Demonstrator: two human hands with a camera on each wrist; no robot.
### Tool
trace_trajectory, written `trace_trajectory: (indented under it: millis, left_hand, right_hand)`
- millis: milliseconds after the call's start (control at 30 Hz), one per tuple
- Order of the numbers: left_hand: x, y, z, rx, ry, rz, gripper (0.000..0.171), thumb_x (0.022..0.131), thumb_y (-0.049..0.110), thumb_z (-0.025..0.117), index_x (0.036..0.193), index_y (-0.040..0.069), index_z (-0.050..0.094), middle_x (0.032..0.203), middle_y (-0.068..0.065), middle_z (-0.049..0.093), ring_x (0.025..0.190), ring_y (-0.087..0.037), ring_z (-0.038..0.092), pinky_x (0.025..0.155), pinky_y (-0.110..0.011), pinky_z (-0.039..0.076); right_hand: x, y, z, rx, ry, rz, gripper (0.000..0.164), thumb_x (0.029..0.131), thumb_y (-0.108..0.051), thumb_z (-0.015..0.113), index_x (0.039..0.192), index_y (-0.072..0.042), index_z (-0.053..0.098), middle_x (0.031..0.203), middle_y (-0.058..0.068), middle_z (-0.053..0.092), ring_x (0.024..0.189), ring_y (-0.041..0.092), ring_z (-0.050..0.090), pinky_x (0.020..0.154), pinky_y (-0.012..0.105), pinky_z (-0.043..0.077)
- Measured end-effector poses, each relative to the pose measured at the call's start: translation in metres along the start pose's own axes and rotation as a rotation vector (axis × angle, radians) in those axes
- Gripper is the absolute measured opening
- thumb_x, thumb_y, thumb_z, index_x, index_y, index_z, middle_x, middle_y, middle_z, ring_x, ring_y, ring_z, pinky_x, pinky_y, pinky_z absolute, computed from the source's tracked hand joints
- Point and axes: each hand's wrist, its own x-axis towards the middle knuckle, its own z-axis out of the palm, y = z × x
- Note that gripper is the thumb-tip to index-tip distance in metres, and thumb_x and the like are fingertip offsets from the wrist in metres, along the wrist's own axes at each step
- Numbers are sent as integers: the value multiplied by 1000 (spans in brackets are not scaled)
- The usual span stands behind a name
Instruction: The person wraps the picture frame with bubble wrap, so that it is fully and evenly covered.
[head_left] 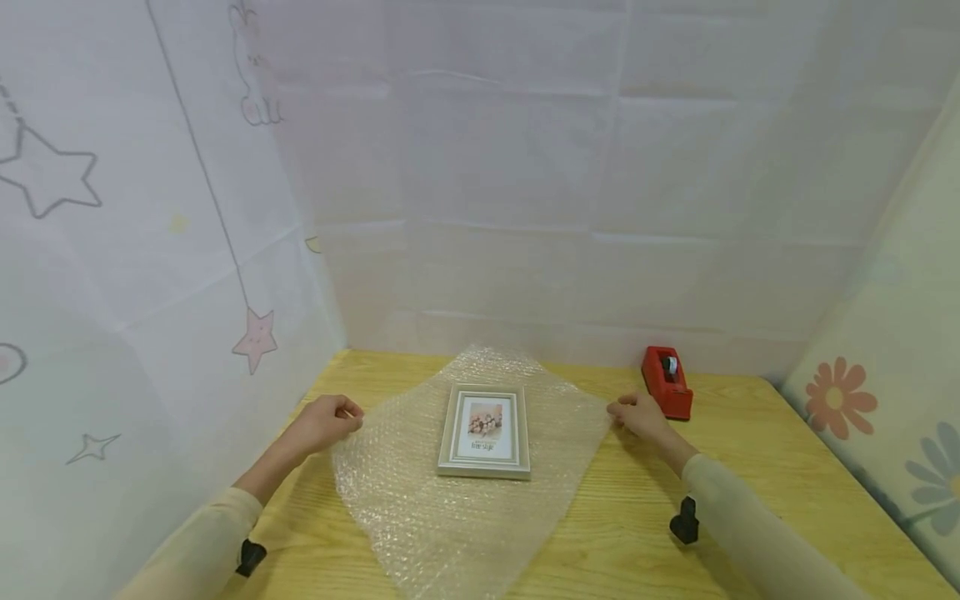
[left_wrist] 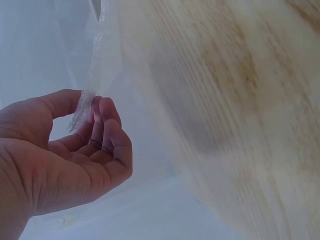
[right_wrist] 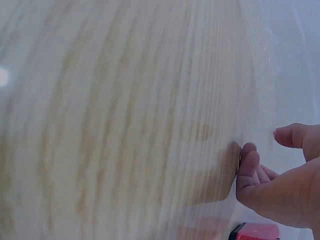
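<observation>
A picture frame (head_left: 483,432) with a pale border and a flower print lies face up on a sheet of bubble wrap (head_left: 450,525), which is spread as a diamond on the wooden table (head_left: 637,500). At the left corner of the sheet, my left hand (head_left: 327,422) pinches the edge of the wrap (left_wrist: 84,107) between thumb and fingers. My right hand (head_left: 641,417) is at the right corner. In the right wrist view, the thumb of the right hand (right_wrist: 280,175) stands apart from its fingers, close to the sheet's edge, with the fingertips low by the tabletop.
A red tape dispenser (head_left: 667,383) stands at the back right, just beyond the right hand. Behind the table hangs a pale curtain (head_left: 510,208). Patterned sheets close off the left and right sides.
</observation>
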Motion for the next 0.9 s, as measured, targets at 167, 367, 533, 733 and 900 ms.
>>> trace_trajectory:
  millis: [167, 367, 533, 733, 900]
  left_hand:
    - [-4, -2, 2, -25, 6, -22, 25, 100, 14, 65, 114, -6, 65, 94, -12, 65, 81, -24, 64, 65, -36, 53]
    - [-1, 0, 5, 66, 73, 12, 26, 98, 14, 63, 116, -4, 63, 100, -15, 66, 86, -28, 64, 68, -41, 53]
    - [5, 12, 14, 152, 203, 114, 28, 94, 10, 60, 118, -4, 63, 107, -20, 64, 97, -37, 62, 80, -50, 52]
    - [9, 31, 37, 130, 137, 213, 33, 98, 13, 61, 128, -2, 60, 116, -22, 61, 107, -40, 58, 88, -53, 49]
    - [15, 39, 65, 109, -56, 238, 56, 100, 28, 67, 145, -1, 50, 138, -24, 53, 127, -44, 49, 99, -59, 44]
  right_hand:
    - [2, 2, 2, 112, -20, 41, 34, 102, -14, 62, 121, 13, 62, 94, 12, 69, 79, 19, 64, 71, 34, 55]
    - [3, 1, 6, 306, -50, 142, 33, 102, -10, 62, 125, 14, 62, 98, 10, 69, 74, 13, 60, 70, 29, 57]
    - [-1, -3, 5, 397, -67, 178, 34, 103, -9, 60, 127, 15, 59, 100, 12, 68, 73, 14, 61, 72, 31, 58]
    - [-3, -4, 5, 445, -82, 178, 36, 103, -12, 61, 128, 13, 58, 113, 19, 67, 88, 20, 65, 86, 38, 57]
    - [-4, -5, 6, 493, -144, 123, 46, 105, -16, 60, 140, 12, 50, 131, 24, 61, 109, 25, 64, 99, 45, 50]
